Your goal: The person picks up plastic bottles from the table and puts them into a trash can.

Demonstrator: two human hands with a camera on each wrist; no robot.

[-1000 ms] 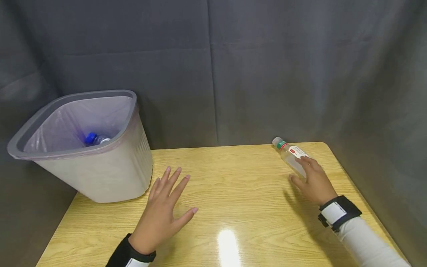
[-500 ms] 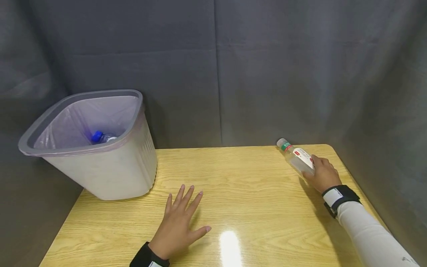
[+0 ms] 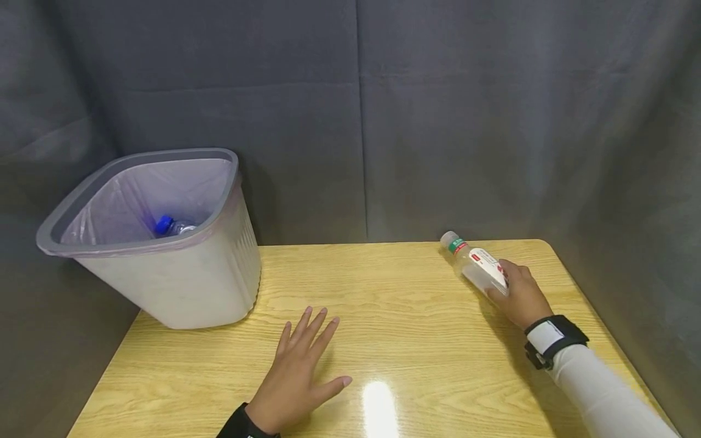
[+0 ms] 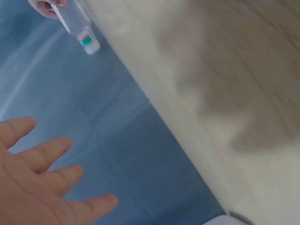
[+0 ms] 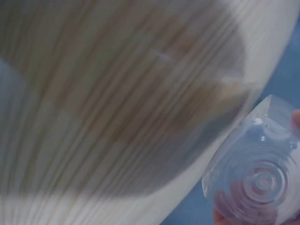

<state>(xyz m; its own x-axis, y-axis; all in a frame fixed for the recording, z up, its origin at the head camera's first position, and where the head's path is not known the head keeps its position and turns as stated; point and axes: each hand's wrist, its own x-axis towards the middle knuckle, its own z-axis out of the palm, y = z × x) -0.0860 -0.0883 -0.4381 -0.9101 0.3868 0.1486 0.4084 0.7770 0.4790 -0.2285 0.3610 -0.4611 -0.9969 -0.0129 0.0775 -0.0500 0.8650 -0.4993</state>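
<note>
Near the far right corner of the table, my right hand (image 3: 521,296) grips a clear plastic bottle (image 3: 475,266) around its lower half. The bottle has a whitish cap, a green and red neck band and a white label; its cap end points to the far left. In the right wrist view the bottle's round base (image 5: 260,183) faces the camera, with fingers partly hidden behind it. My left hand (image 3: 298,371) is spread above the front middle of the table, holding nothing. In the left wrist view its fingers (image 4: 56,152) are stretched out.
A pale bin (image 3: 175,286) with a grey rim and a translucent liner stands on the table at the left. Inside it lies a blue-capped clear bottle (image 3: 174,226). Dark cloth (image 3: 296,134) hangs behind the wooden table (image 3: 383,304) and at both sides.
My right hand has closed around the bottle, and both have shifted slightly left in the last half second. My left hand has moved lower and rightward in the head view.
</note>
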